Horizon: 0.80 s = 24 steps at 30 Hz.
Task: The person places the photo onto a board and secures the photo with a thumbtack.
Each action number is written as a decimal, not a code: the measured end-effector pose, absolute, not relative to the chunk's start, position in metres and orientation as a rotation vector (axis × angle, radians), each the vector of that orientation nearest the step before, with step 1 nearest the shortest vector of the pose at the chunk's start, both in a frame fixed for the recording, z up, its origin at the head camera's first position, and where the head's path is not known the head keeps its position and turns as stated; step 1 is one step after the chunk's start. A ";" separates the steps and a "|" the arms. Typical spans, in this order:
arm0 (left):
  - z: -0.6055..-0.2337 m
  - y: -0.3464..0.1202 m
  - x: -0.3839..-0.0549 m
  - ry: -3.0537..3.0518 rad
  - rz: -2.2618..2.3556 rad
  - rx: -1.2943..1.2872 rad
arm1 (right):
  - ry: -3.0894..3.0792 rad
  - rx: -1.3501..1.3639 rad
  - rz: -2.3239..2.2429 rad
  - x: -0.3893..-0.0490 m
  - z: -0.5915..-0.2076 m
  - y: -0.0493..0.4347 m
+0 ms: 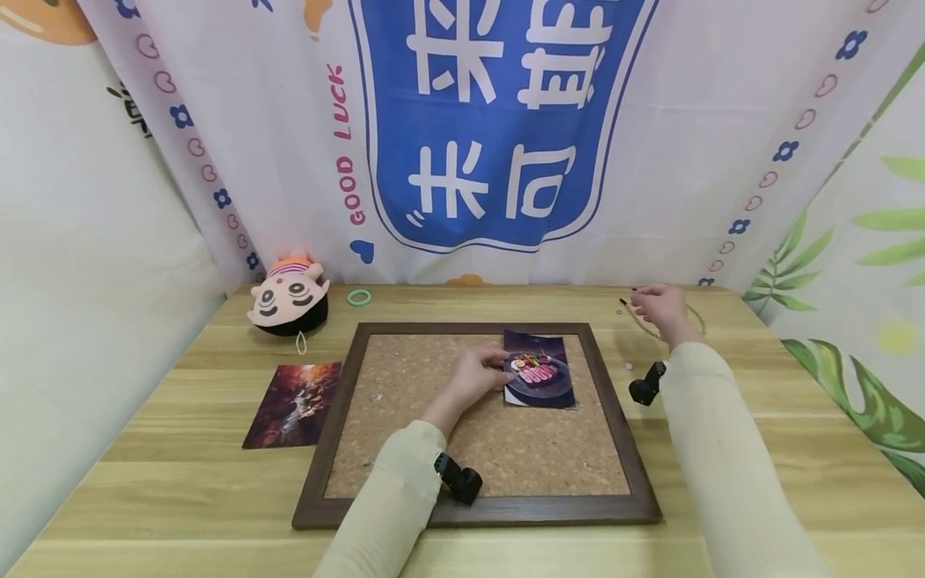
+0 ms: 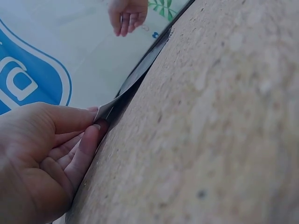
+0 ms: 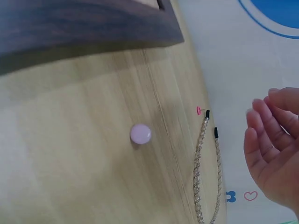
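Left grip (image 1: 473,376) pinches a food photo (image 1: 538,373); backdrop (image 1: 650,177) reads "GOOD LUCK".

Wood-grained table (image 1: 144,490) set against a white cloth backdrop (image 1: 289,120), blue panel (image 1: 499,120) with white characters printed sideways on it, pink "GOOD LUCK" lettering (image 1: 338,100) placed alongside, left wall (image 1: 79,241) covered in pale cloth, right wall (image 1: 860,321) patterned with green leaves, surfaces evenly lit.

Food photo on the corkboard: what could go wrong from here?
The left hand pinches the food photo at its left edge, which is raised off the corkboard, so a tug might crease it. The small lilac disc lies loose on the table; the right hand could knock it away when moving.
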<state>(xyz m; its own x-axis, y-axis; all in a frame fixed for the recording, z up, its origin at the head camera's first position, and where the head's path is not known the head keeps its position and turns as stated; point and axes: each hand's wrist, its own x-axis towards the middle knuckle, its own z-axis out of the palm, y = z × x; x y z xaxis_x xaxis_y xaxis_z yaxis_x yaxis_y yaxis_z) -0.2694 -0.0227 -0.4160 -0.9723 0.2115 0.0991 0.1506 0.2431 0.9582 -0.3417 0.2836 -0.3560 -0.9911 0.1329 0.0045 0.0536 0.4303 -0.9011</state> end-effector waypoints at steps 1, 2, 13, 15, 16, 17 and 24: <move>-0.414 -0.022 -0.268 2.441 1.842 0.313 | -2.628 -0.158 1.594 -0.343 -0.357 0.284; -0.414 -0.021 -0.267 2.446 1.833 0.308 | -2.656 -0.145 1.561 -0.344 -0.358 0.285; -0.413 -0.020 -0.264 2.463 1.781 0.281 | -2.963 -0.018 1.110 -0.357 -0.375 0.285; -0.413 -0.021 -0.264 2.464 1.782 0.286 | -3.011 -0.012 1.082 -0.359 -0.375 0.284; -0.413 -0.021 -0.264 2.463 1.784 0.292 | -3.041 -0.007 1.059 -0.361 -0.375 0.283; -0.413 -0.021 -0.264 2.462 1.786 0.290 | -3.070 0.012 1.033 -0.362 -0.375 0.283; -0.414 -0.025 -0.265 2.493 1.766 0.273 | -3.187 0.132 0.908 -0.374 -0.385 0.282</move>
